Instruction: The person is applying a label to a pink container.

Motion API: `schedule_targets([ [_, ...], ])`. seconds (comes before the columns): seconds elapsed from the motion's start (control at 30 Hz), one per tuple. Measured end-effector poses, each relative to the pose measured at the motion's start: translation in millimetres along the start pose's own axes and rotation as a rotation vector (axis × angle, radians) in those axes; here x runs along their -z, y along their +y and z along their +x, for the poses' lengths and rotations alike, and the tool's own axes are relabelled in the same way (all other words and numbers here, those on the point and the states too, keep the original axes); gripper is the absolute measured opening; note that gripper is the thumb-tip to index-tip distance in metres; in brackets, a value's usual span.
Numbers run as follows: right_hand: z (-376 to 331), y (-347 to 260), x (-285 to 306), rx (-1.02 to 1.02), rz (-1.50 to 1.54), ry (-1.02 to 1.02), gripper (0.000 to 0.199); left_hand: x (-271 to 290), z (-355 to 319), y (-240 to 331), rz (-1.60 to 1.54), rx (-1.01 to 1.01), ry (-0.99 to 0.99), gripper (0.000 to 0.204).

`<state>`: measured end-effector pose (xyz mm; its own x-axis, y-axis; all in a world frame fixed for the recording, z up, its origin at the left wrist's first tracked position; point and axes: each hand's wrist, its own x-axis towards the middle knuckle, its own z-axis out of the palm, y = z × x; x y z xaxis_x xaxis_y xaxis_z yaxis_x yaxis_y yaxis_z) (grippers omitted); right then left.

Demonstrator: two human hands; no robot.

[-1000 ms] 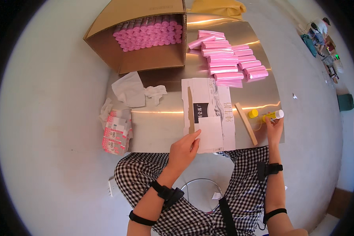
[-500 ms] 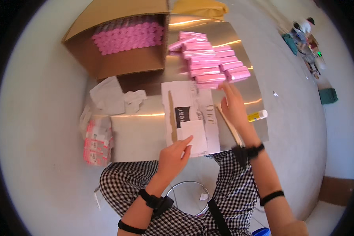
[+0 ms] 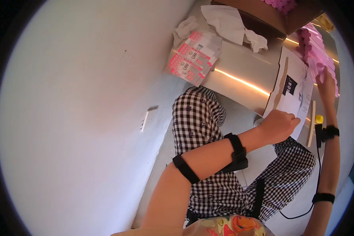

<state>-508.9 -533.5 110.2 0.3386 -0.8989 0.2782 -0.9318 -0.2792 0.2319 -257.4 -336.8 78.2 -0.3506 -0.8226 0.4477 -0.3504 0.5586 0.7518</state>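
My left hand (image 3: 278, 126) is curled closed at the lower edge of a flattened white carton sheet (image 3: 282, 94) with a dark printed patch. What its fingers hold, if anything, is hidden. Farther right, my right hand (image 3: 326, 84) reaches to the pile of shiny pink rolls (image 3: 316, 45). Its fingers are closed around a pink roll (image 3: 319, 70) at the near end of that pile. Each wrist wears a black strap with a small device.
A stack of red-and-white printed sleeves (image 3: 192, 59) lies at the table's left corner, beside crumpled white paper (image 3: 224, 21). The cardboard box (image 3: 259, 15) with more pink rolls stands behind. A wooden strip (image 3: 312, 122) and a yellow-capped stick (image 3: 319, 119) lie near my right forearm.
The view has swung left, so the table sits farther right. My left hand has curled from a pointing pose on the white sheet. My right hand has closed on a pink roll.
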Motion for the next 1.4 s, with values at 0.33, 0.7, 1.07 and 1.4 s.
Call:
schedule_targets([
  [0.33, -159, -228, 258, 0.812, 1.368, -0.634, 0.038, -39, -6, -2, 0.122, -0.282, -0.084, 0.008],
  [0.7, -176, -339, 303, 0.693, 1.81, -0.54, 0.03, -27, -8, -3, 0.114, -0.274, -0.068, 0.009],
  [1.07, -185, -333, 279, 0.58, 1.697, -0.659, 0.027, -21, -5, -1, 0.133, -0.268, -0.079, 0.009],
  [1.4, -188, -315, 270, 0.584, 1.72, -0.601, 0.033, -18, -5, -4, 0.177, -0.241, -0.053, 0.007],
])
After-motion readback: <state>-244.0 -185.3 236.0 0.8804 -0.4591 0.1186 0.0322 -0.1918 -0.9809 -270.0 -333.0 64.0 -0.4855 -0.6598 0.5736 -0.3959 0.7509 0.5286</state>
